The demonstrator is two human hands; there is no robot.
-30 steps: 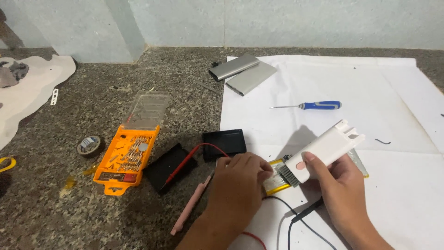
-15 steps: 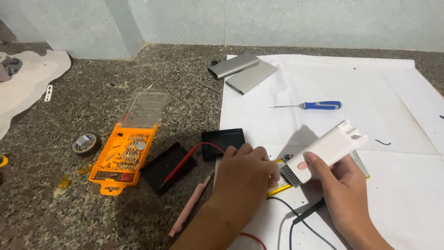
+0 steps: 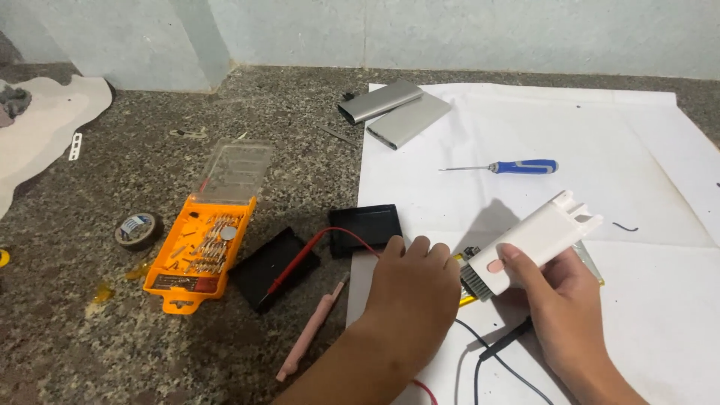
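The right hand [image 3: 559, 300] has its grip closed around a white brush tool [image 3: 536, 244], with short dark bristles at its low end. The thumb presses on its side. The bristles touch a small flat part with yellow on it [image 3: 466, 300], just under the grip.

The left hand [image 3: 412, 289] lies flat on that part, palm down, and holds nothing. I cannot see much under it. Since a moment ago this hand has slid a bit closer to the bristles, so the part looks pinned more firmly for brushing.

Black wires [image 3: 495, 356] run out below the grip. A red wire [image 3: 330, 240] and a pink tool [image 3: 311, 330] lie left of the hands. Farther left sits an orange bit box [image 3: 199, 255]. A blue screwdriver [image 3: 517, 166] rests on the white paper [image 3: 585, 135] on the tabletop [image 3: 97, 322].
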